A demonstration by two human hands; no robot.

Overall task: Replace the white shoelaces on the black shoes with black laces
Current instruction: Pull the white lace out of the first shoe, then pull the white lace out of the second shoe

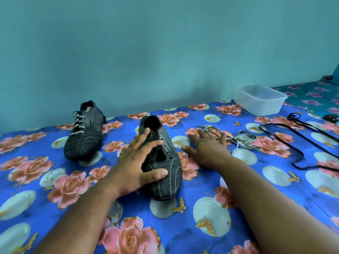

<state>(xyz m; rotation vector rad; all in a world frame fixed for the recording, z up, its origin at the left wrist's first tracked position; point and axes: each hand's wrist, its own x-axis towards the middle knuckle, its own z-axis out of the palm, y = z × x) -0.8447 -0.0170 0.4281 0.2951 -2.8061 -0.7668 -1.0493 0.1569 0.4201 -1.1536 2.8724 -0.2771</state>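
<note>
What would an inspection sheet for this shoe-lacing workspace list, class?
Surface: blue floral cloth.
Job's things: unlaced black striped shoe; second black shoe, white-laced; loose white lace; black laces.
Clutter: empty clear plastic tub; small dark round object.
Grippers: left hand rests on the unlaced shoe, fingers relaxed; right hand flat on the cloth beside the white lace.
Cables: nothing seen.
Surroundings: teal wall.
</note>
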